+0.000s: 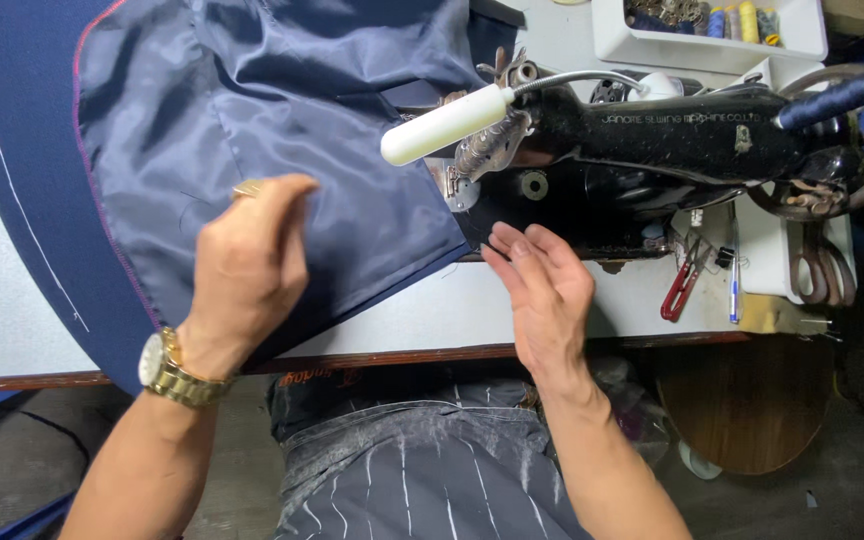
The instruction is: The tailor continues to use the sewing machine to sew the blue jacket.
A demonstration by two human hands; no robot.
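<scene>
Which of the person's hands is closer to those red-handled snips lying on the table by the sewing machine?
The right. The right hand is open just left of the red-handled snips, not touching them. The left hand rests on the blue lining fabric, much farther to the left.

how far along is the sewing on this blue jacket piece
Done: the grey-blue lining already lies joined to the navy cloth along a stitched edge. In hand: the left hand presses the lining flat; the right hand hovers open beside the sewing machine. Left: the white chalk line looks unsewn.
</scene>
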